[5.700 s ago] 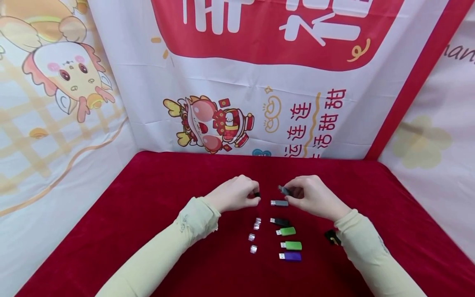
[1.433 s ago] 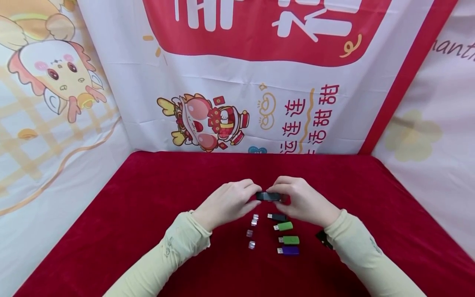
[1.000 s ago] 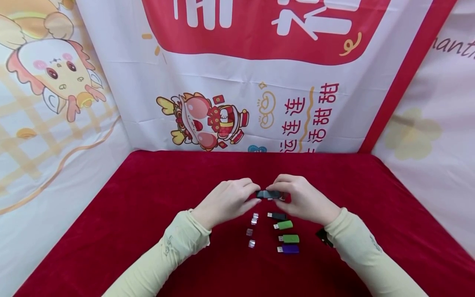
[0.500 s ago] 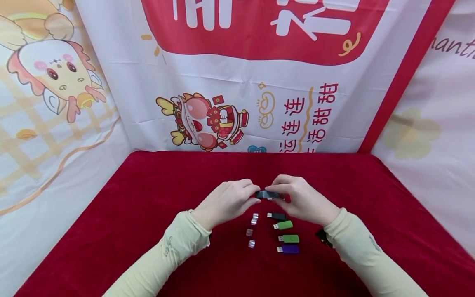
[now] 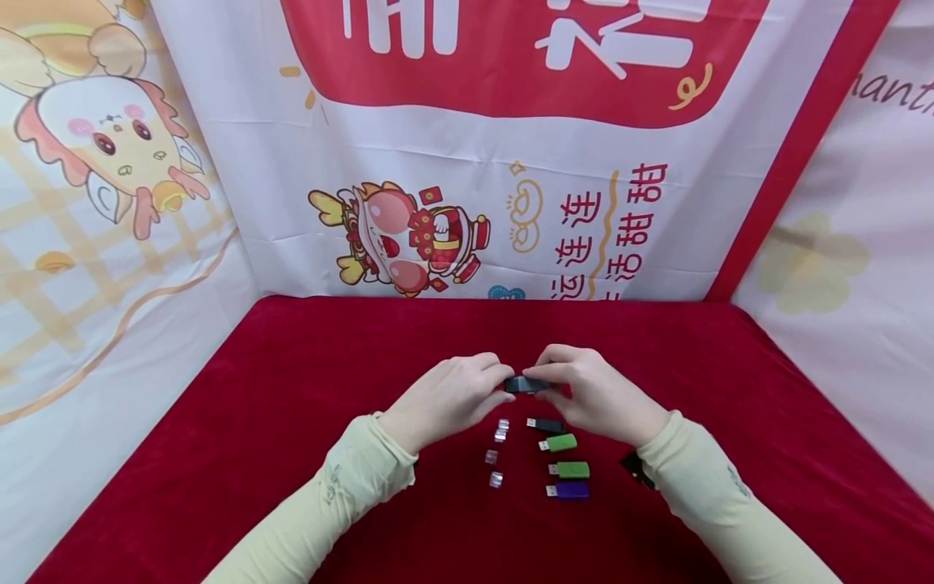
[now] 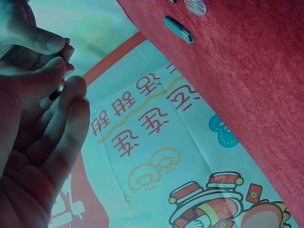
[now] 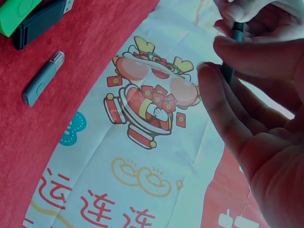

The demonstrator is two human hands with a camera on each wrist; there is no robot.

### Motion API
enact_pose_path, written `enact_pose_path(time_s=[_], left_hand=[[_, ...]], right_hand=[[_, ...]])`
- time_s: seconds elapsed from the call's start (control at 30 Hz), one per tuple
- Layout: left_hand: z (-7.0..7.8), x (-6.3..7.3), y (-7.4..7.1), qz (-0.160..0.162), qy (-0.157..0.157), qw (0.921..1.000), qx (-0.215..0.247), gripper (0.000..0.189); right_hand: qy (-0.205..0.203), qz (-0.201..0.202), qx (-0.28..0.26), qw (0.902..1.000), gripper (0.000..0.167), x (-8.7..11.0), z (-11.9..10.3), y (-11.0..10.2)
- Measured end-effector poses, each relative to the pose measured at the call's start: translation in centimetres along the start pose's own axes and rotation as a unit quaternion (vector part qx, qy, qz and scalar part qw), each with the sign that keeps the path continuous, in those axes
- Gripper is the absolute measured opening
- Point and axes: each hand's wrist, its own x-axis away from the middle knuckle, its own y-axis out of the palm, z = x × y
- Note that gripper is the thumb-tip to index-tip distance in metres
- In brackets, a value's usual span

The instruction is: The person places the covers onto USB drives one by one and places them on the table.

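Observation:
In the head view my left hand (image 5: 451, 399) and right hand (image 5: 601, 397) meet above the red cloth. The left fingertips pinch a small black piece, apparently a cap (image 7: 237, 32), at one end of a dark grey USB flash drive (image 5: 530, 384). My right thumb and fingers grip the drive's other end. Cap and drive are in line and touching; how far the cap sits on is hidden. Another grey USB flash drive (image 7: 43, 78) lies on the cloth beneath, mostly covered by the right hand in the head view.
Nearer me lie a black USB flash drive (image 5: 549, 425), two green drives (image 5: 572, 470) and a purple drive (image 5: 571, 490), connectors leftward. Several small clear pieces (image 5: 496, 479) form a column left of them. A black item (image 5: 636, 469) is partly under the right forearm. Printed curtains (image 5: 423, 146) surround the table.
Since the oldest frame, the hands have come together, bringing the black cap to the grey drive's end. Over the last second they have barely shifted.

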Motion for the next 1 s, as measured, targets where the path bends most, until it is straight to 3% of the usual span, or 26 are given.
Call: enact_pose_path(time_s=[0.27, 1.0], left_hand=[[0.05, 0.16, 0.33, -0.016, -0.025, 0.9994, 0.016, 0.023], [0.21, 0.02, 0.95, -0.004, -0.012, 0.9993, -0.036, 0.02]], right_hand=[[0.02, -0.02, -0.009, 0.9996, 0.028, -0.02, 0.14, 0.22], [0.001, -0.015, -0.019, 0.9997, 0.025, 0.06, 0.2, 0.6]])
